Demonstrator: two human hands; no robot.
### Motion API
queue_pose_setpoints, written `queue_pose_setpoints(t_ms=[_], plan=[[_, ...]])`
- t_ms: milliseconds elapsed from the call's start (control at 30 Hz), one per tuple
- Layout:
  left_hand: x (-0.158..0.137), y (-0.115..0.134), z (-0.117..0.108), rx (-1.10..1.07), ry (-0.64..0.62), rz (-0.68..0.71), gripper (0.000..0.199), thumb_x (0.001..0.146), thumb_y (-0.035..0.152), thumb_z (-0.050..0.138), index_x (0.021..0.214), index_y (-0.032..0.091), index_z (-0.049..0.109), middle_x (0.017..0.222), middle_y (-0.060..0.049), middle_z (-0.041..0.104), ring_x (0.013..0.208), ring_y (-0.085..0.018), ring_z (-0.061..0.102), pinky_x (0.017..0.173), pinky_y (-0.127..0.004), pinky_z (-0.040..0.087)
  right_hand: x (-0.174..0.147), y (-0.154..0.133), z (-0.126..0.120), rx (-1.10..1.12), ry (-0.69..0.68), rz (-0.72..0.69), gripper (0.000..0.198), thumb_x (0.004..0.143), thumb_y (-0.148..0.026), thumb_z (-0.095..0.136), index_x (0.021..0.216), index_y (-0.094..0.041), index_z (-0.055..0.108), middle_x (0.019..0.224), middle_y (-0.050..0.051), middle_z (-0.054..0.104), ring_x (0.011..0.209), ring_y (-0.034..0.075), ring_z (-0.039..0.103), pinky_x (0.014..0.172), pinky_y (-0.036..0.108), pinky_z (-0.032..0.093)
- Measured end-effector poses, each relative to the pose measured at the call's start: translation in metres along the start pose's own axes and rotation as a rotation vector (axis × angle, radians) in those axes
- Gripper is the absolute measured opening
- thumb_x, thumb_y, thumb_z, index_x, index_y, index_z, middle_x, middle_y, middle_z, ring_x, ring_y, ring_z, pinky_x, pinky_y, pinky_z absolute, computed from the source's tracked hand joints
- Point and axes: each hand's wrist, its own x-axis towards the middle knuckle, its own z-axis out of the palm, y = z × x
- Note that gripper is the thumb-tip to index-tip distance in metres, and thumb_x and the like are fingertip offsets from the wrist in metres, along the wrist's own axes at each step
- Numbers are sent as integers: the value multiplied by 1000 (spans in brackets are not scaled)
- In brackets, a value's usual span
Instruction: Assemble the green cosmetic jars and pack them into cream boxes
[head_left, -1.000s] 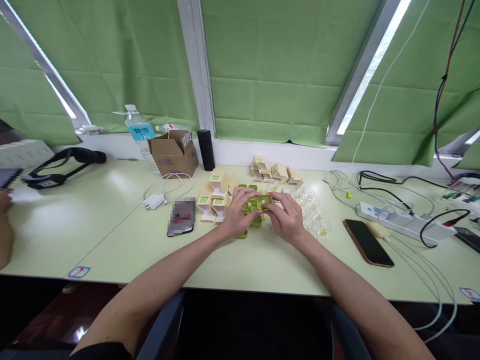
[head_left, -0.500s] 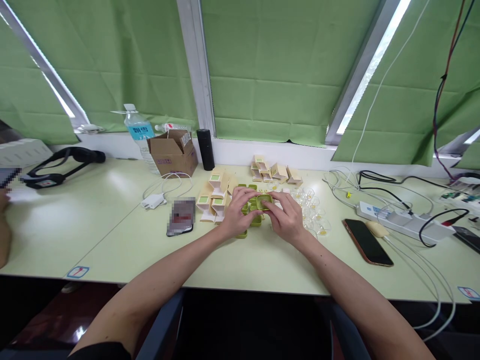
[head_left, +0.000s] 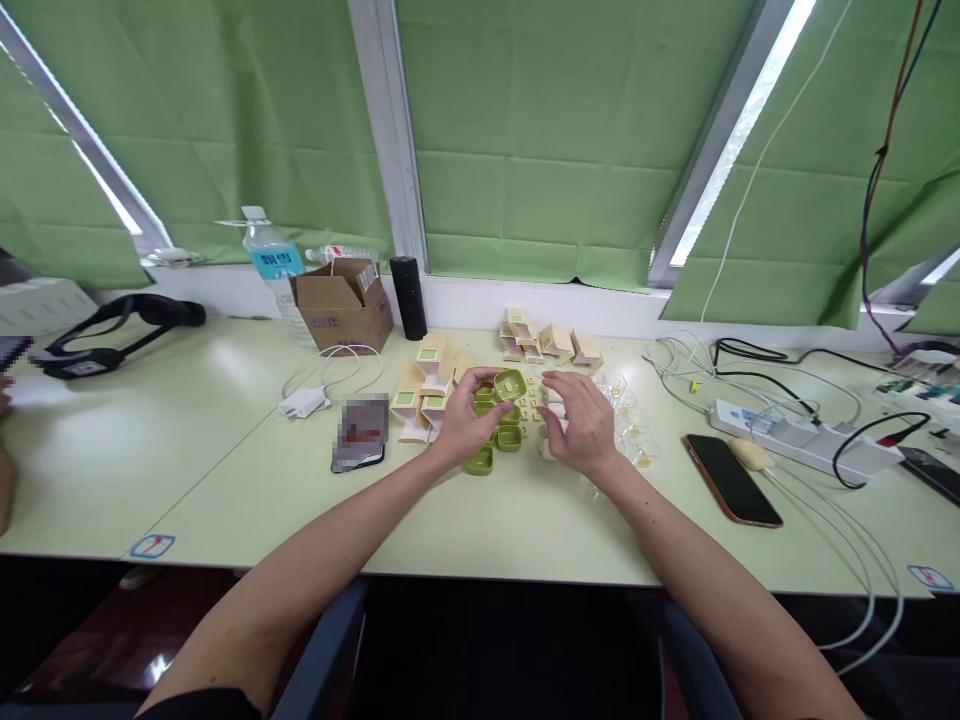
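My left hand (head_left: 466, 425) pinches a small green square tray (head_left: 510, 385) by its edge, its hollow side facing me. More green trays (head_left: 480, 460) of the same kind sit on the table below that hand. To the right, my right hand (head_left: 589, 425) is open, thumb and fingers apart, over a column of small white pieces (head_left: 553, 410) that it partly covers. Tiny yellowish parts (head_left: 532, 400) lie in rows between the hands. Clear plastic pieces with yellow bits (head_left: 637, 440) spread out beside my right hand.
Folded cream cardboard pieces (head_left: 427, 385) stand left, with more (head_left: 555, 343) behind. A cardboard box (head_left: 341, 315), water bottle (head_left: 274, 265) and black cylinder (head_left: 409, 298) line the back. A phone (head_left: 731, 480) and power strip (head_left: 802, 440) with cables lie right. Another person's arm (head_left: 6, 470) shows far left.
Both hands were on the green tray; my right hand has let go and moved right, opening over the white pieces. My left hand keeps the tray, now slightly farther left and higher.
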Motion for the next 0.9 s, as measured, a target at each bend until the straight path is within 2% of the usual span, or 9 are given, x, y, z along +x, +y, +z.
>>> queue_pose_setpoints(t_ms=[100, 167, 267, 333, 433, 500, 567, 767, 900], plan=[[4, -3, 0, -120, 53, -65, 47, 79, 34, 85, 116, 22, 57, 117, -9, 69, 110, -23, 67, 101, -41, 53, 6, 13, -11, -74, -16, 115, 13, 93, -17, 58, 100, -22, 67, 93, 9, 77, 90, 28, 69, 78, 42, 55], [6, -5, 0, -163, 70, -101, 51, 75, 35, 88, 112, 22, 55, 113, -7, 69, 106, -22, 68, 98, -40, 54, 11, 21, -20, -100, -89, 240, 10, 91, -17, 59, 88, -22, 67, 85, 7, 75, 83, 26, 67, 73, 39, 51], [7, -6, -1, -186, 78, -142, 55, 71, 37, 90, 108, 22, 53, 110, -6, 69, 104, -21, 68, 97, -40, 54, 18, 28, -31, -137, -286, 434, 9, 88, -17, 62, 83, -22, 68, 83, 5, 74, 81, 24, 66, 69, 35, 46], [6, -4, -2, -189, 80, -161, 56, 70, 38, 91, 107, 22, 52, 110, -6, 69, 104, -21, 69, 97, -41, 55, 22, 27, -37, -148, -456, 492, 7, 87, -19, 65, 83, -23, 69, 82, 4, 74, 82, 24, 65, 69, 34, 42], [6, -1, -3, -191, 82, -176, 57, 68, 37, 92, 105, 22, 52, 110, -6, 69, 103, -22, 69, 97, -41, 56, 27, 21, -41, -100, -747, 412, 1, 86, -25, 73, 86, -23, 72, 86, 4, 75, 87, 24, 63, 72, 33, 41], [5, 2, -3, -188, 74, -190, 56, 68, 37, 92, 105, 22, 52, 110, -6, 70, 103, -22, 69, 96, -42, 56, 28, 15, -40, -77, -912, 317, 13, 83, -32, 79, 91, -24, 74, 91, 5, 75, 93, 26, 61, 76, 35, 41], [5, 4, -3, -180, 67, -207, 56, 68, 37, 92, 105, 22, 52, 110, -6, 70, 103, -22, 69, 95, -41, 56, 27, 9, -37, -98, -1012, 255, 25, 78, -38, 85, 95, -23, 76, 97, 7, 74, 100, 29, 59, 81, 37, 42], [5, 4, -3, -178, 64, -219, 58, 66, 36, 93, 105, 22, 52, 110, -6, 69, 102, -22, 68, 94, -40, 56, 20, 0, -28, -186, -1157, 211, 37, 70, -41, 89, 99, -20, 77, 109, 12, 68, 109, 32, 54, 92, 40, 43], [5, 3, -3, -183, 61, -208, 58, 66, 36, 93, 104, 23, 52, 108, -5, 69, 102, -22, 68, 96, -41, 54, 18, -2, -26, -232, -1167, 204, 32, 74, -33, 82, 101, -17, 76, 109, 13, 66, 109, 33, 53, 91, 40, 43]])
